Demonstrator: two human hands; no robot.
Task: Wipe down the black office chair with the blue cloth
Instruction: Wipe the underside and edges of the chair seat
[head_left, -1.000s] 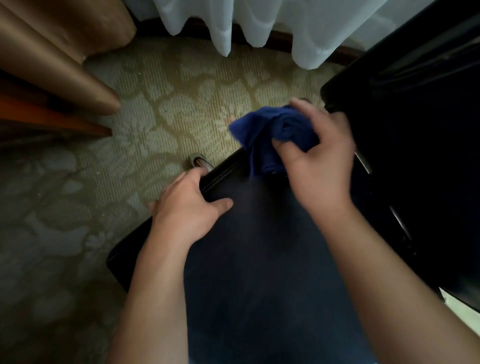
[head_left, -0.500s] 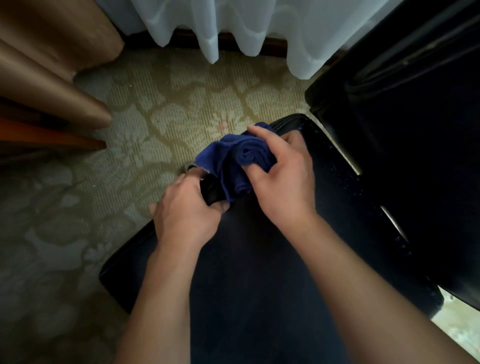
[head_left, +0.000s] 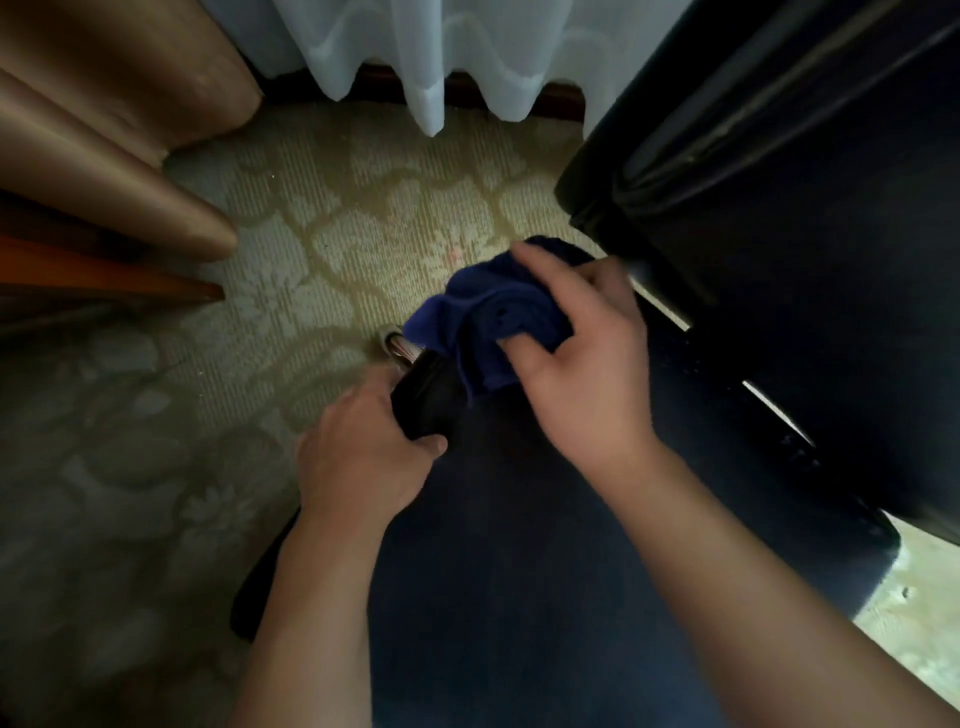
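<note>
The black office chair fills the lower right of the head view: its dark seat (head_left: 545, 545) lies below me and its backrest (head_left: 810, 218) rises at the upper right. My right hand (head_left: 582, 364) is closed around the bunched blue cloth (head_left: 488, 327) and presses it on the seat's far left edge. My left hand (head_left: 358, 457) grips that same left edge of the seat, thumb on top, just below the cloth. A chrome part of the chair (head_left: 397, 345) pokes out beside the cloth.
Patterned beige carpet (head_left: 322, 218) covers the floor to the left. Tan drapes (head_left: 119, 130) hang at the upper left over a wooden edge (head_left: 104, 280). A sheer white curtain (head_left: 441, 57) hangs at the top, above a dark baseboard.
My right hand swept the cloth from the seat's far corner leftward to the left edge near my left hand, then back slightly right. My left hand stays on the seat edge.
</note>
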